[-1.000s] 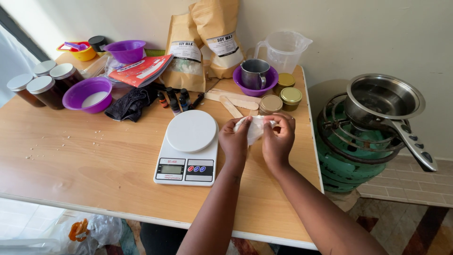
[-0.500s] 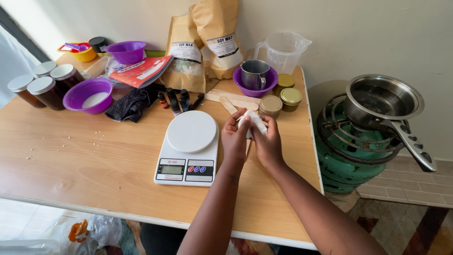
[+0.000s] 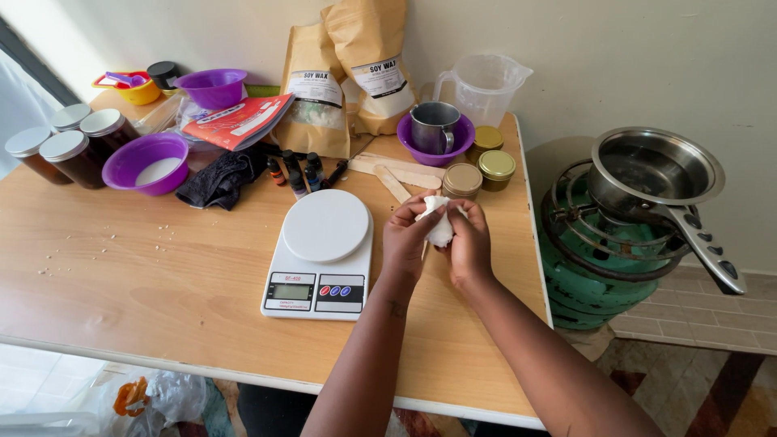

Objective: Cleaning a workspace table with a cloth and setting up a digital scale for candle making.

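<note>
Both hands met near the table's (image 3: 121, 291) right edge: the left hand (image 3: 407, 236) and right hand (image 3: 469, 243) pinched a crumpled white tissue (image 3: 439, 229) between them, fingers closed around it, just right of the scale (image 3: 321, 252).

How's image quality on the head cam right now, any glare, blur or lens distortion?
Head view: sharp throughout, both hands crisp, the left hand and right hand around a white wad. Daylight from the left washes out the lower-left corner; soft shadows only. Mild glare on the steel pan rim. Wide-angle bowing shows along the table edges.
</note>
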